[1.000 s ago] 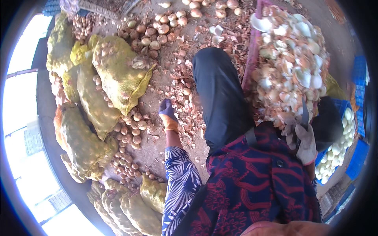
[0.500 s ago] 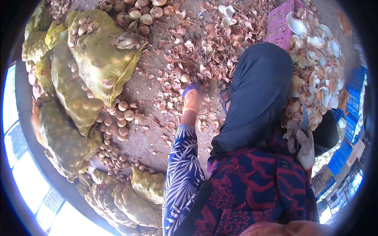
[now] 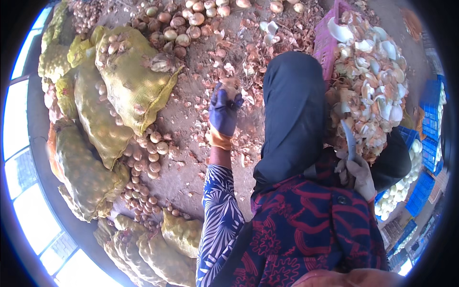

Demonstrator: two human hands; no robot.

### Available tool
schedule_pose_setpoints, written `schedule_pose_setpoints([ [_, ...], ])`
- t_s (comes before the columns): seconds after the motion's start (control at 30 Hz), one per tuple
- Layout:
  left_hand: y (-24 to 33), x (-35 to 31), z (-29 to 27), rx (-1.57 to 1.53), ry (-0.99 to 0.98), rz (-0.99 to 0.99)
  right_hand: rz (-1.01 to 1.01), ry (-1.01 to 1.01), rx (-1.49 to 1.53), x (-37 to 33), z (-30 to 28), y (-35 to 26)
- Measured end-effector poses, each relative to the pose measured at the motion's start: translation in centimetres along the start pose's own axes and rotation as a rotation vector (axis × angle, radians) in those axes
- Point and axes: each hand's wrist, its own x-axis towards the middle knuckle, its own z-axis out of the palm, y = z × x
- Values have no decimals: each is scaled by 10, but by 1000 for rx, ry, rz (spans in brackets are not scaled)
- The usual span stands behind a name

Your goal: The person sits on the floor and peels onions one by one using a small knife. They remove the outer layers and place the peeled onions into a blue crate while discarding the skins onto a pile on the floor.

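My left hand (image 3: 223,114), in a purple glove with an orange cuff, is raised over the littered ground. Its fingers and thumb curl around a brownish onion (image 3: 230,85), blurred and partly hidden by the fingers. At the right, beside my dark-clothed leg (image 3: 292,105), my right hand (image 3: 359,176) wears a pale glove. It is closed on the handle of a knife (image 3: 349,137) whose curved blade points up and away. The blade lies at the near side of a heap of onion peels and white onion pieces (image 3: 370,81).
Yellow mesh sacks of onions (image 3: 134,86) line the left, with loose onions (image 3: 153,148) spilling beside them. More onions (image 3: 184,24) lie at the far side. A pink crate (image 3: 325,48) stands by the peel heap. Blue crates (image 3: 418,191) are at the far right, some near white peeled onions (image 3: 394,196).
My left hand has drawn back and up from the ground, now holding an onion. My right hand has shifted slightly left, knife still in it. The view has moved a little.
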Motion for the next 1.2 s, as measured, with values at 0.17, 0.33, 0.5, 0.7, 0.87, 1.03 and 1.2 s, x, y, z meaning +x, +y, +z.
schedule_pose_setpoints([
  [0.17,61,-5,110,-30,-201,142,-19,-84,16,-11,-16,8],
  [0.33,68,-32,197,133,-450,249,-157,-36,39,-27,-25,5],
  [0.5,13,-71,250,239,-499,-15,-413,22,52,-32,-31,-1],
  [0.7,-63,-113,279,856,-634,-157,-809,202,-265,7,-21,-24],
  [0.87,-75,-142,294,906,-608,-130,-505,11,379,21,-33,4],
  [1.03,-100,-144,275,735,-499,-243,-468,35,405,17,-34,16],
  [1.2,-106,-144,266,726,-517,-311,-1120,462,-638,16,-70,37],
])
